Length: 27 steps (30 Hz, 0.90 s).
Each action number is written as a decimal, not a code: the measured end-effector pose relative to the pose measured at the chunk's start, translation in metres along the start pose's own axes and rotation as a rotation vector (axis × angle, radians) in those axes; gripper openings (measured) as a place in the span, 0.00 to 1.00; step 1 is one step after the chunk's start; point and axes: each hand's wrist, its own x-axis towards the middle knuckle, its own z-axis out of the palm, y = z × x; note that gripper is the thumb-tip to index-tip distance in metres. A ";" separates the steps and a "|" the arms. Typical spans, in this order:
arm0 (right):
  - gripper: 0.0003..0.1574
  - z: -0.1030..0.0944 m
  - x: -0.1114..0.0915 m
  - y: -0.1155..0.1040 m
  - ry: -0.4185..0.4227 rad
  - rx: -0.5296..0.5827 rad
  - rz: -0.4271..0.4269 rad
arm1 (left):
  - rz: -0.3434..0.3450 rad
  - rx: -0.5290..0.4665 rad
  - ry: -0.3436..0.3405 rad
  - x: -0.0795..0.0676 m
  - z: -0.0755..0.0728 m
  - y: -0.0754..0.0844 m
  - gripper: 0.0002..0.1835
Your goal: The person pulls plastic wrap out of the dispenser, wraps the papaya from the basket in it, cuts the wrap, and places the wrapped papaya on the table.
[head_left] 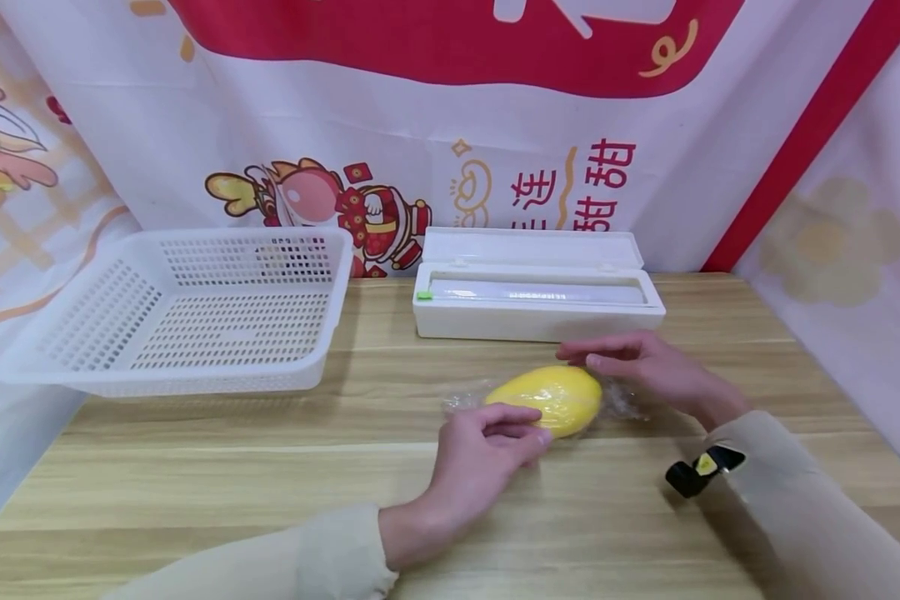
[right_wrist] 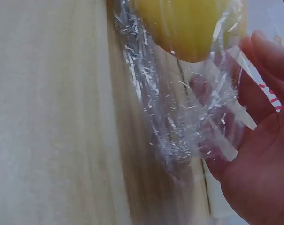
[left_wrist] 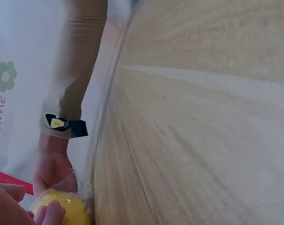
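A smooth yellow oval fruit (head_left: 558, 392) wrapped in clear cling film lies on the table, with loose crumpled film (right_wrist: 179, 136) sticking out at both ends. My left hand (head_left: 476, 458) is at its near left side, fingertips resting on the wrapped surface. At the far right end is my right hand (head_left: 645, 367), its fingers loosely bent. In the right wrist view those fingers lie behind the loose film tail, with the thumb apart from them. Only the left fingertips (left_wrist: 52, 213) and part of that hand show in the left wrist view, against the fruit.
Behind the fruit stands a white cling film box (head_left: 540, 325) with its lid up and a roll inside. A white perforated plastic basket (head_left: 322, 333) sits at the back left. Printed cloth (head_left: 390, 108) hangs behind the wooden table (head_left: 232, 467).
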 end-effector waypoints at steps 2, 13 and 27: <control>0.23 0.002 0.000 0.002 -0.027 0.019 -0.003 | 0.006 0.022 0.013 0.002 0.001 -0.001 0.16; 0.31 0.019 -0.022 0.002 -0.046 0.140 -0.036 | 0.062 0.164 0.012 0.018 -0.008 -0.002 0.18; 0.44 0.072 -0.041 -0.034 0.217 0.221 0.144 | 0.193 0.286 -0.170 0.043 -0.035 -0.002 0.21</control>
